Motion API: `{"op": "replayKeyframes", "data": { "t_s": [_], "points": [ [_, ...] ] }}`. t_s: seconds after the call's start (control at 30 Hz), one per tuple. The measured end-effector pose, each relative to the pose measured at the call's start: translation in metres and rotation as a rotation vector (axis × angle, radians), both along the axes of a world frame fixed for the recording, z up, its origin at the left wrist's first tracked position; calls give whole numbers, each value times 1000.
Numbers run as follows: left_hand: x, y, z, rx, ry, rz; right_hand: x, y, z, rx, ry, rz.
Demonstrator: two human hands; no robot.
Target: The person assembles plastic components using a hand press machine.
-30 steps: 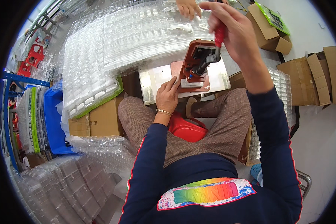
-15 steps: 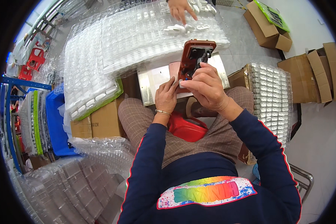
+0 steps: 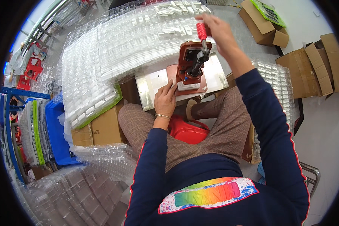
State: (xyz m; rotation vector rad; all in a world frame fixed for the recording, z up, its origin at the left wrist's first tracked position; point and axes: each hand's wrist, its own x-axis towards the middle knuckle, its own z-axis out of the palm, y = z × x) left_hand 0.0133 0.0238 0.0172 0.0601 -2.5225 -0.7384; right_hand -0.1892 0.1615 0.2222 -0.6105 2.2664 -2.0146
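A brown-red hand press with a black toggle clamp stands on a pale metal plate in front of me. A white oblong plastic piece lies at its foot, under the press head. My left hand rests flat, fingers stretched, on the plate's near edge beside the press base. My right hand is raised at the clamp's red handle. Its fingers reach over the handle's top without wrapping the front; the thumb is partly hidden.
Stacked clear trays fill the far left, with loose white plastic pieces on top. Another tray stack stands on the right. Cardboard boxes line the far right, a blue bin the left. A red stool sits between my legs.
My right hand has moved from the press's foot up to the red handle. A white piece now shows under the press head. Another person's hand has left the loose pieces.
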Motion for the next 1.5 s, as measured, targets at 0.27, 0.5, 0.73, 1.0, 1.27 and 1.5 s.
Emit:
{"op": "replayKeyframes", "data": {
  "t_s": [0.27,0.5,0.73,1.0,1.27,1.5],
  "points": [
    [0,-5,1,-22,-20,19,85,78,-167,320,-144,12],
    [-1,0,7,18,-50,6,116,57,-155,622,143,51],
    [-2,3,-10,22,-16,-70,101,100,-162,436,124,-18],
    [-3,-6,-14,-115,-35,-93,137,350,-151,31,-127,-975],
    [-3,-5,-23,-138,-59,-82,339,557,-202,318,-251,-1558],
    [-2,-9,-24,-156,-104,-101,358,578,-196,816,-361,-1655]
  ]
}}
